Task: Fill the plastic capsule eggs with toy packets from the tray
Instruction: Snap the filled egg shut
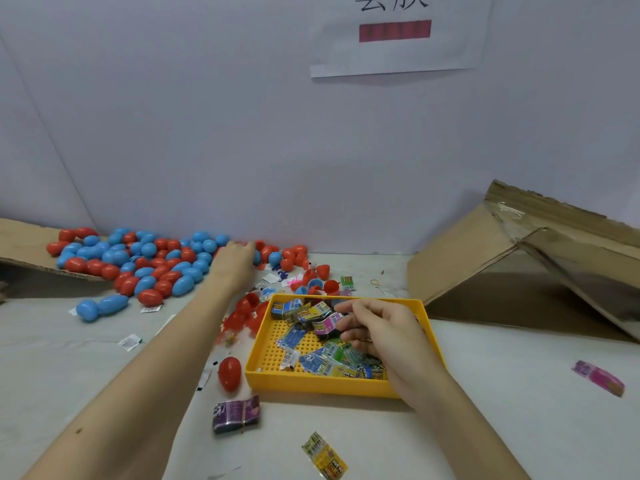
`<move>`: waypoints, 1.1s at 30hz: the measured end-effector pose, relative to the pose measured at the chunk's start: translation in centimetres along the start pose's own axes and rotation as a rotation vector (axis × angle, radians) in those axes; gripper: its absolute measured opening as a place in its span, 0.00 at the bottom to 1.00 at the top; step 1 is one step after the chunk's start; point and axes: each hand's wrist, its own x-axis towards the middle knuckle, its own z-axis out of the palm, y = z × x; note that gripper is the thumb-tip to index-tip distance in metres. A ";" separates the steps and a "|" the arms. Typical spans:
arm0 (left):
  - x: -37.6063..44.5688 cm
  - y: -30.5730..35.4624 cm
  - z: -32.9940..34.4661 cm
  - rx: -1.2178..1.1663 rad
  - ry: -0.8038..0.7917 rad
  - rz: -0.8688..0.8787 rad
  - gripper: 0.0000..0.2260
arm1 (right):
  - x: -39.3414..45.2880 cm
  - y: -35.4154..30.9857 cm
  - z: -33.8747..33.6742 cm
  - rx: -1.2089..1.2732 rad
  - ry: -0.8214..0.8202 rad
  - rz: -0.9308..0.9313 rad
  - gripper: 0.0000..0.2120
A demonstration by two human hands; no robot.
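A yellow perforated tray (313, 382) holds several small printed toy packets (311, 358). My right hand (377, 332) hovers over the tray, its fingertips at a pink and black packet (327, 323). My left hand (235, 263) reaches far to the back, its fingers in the pile of red and blue capsule eggs (145, 265) against the wall. What the left fingers touch is hidden by the hand. A closed red egg (229, 373) lies just left of the tray. Open red egg halves (244, 311) lie behind it.
A purple packet bundle (236, 414) and a yellow packet (324, 457) lie near the front. A pink packet (598, 377) lies at the right. A tipped cardboard box (519, 258) stands at the back right, a cardboard flap (24, 244) at the left.
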 end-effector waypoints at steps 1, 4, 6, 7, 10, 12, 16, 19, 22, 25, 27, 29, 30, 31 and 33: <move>-0.4 0.2 -0.3 -0.028 -0.013 0.008 0.10 | 0.0 0.0 0.0 0.001 -0.001 0.002 0.14; -2.0 0.4 -1.8 -0.135 -0.032 0.013 0.08 | -0.2 -0.3 0.0 0.003 -0.003 -0.002 0.14; -3.6 0.6 -3.2 -0.224 0.006 0.022 0.05 | -0.4 -0.5 0.0 0.003 0.003 -0.007 0.13; -4.6 0.9 -4.0 -0.268 0.038 0.038 0.04 | -0.4 -0.5 0.0 0.002 0.005 -0.011 0.13; -8.9 2.4 -5.8 -0.400 0.155 0.142 0.07 | -0.6 -0.3 0.2 -0.034 0.023 -0.049 0.13; -12.6 4.3 -6.5 -0.588 0.252 0.183 0.08 | -0.8 -0.2 0.4 -0.109 0.057 -0.109 0.13; -18.4 8.7 -7.0 -1.082 0.296 0.003 0.07 | -1.8 0.2 1.0 -0.327 0.177 -0.318 0.11; -20.1 10.7 -6.7 -1.249 0.282 -0.052 0.05 | -3.1 0.6 1.6 -0.394 0.261 -0.503 0.08; -20.5 11.0 -6.5 -1.373 0.273 -0.129 0.05 | -4.1 0.6 2.2 -0.529 0.106 -0.647 0.12; -20.8 10.3 -6.5 -1.510 0.244 -0.141 0.05 | -4.1 0.7 2.9 -0.654 0.024 -0.695 0.17; -21.1 9.9 -6.7 -1.611 0.191 -0.129 0.07 | -3.8 0.6 3.2 -0.659 0.068 -0.705 0.17; -21.0 9.8 -6.7 -1.657 0.124 -0.120 0.11 | -3.8 0.4 3.0 -0.600 0.132 -0.695 0.13; -20.9 9.8 -6.8 -1.672 0.092 -0.113 0.12 | -3.8 0.3 2.8 -0.562 0.162 -0.672 0.11; -20.8 9.9 -7.0 -1.682 0.069 -0.091 0.12 | -3.7 0.1 2.5 -0.525 0.181 -0.646 0.09; -20.8 9.9 -7.2 -1.660 0.057 0.003 0.14 | -3.7 -0.1 2.0 -0.468 0.194 -0.614 0.05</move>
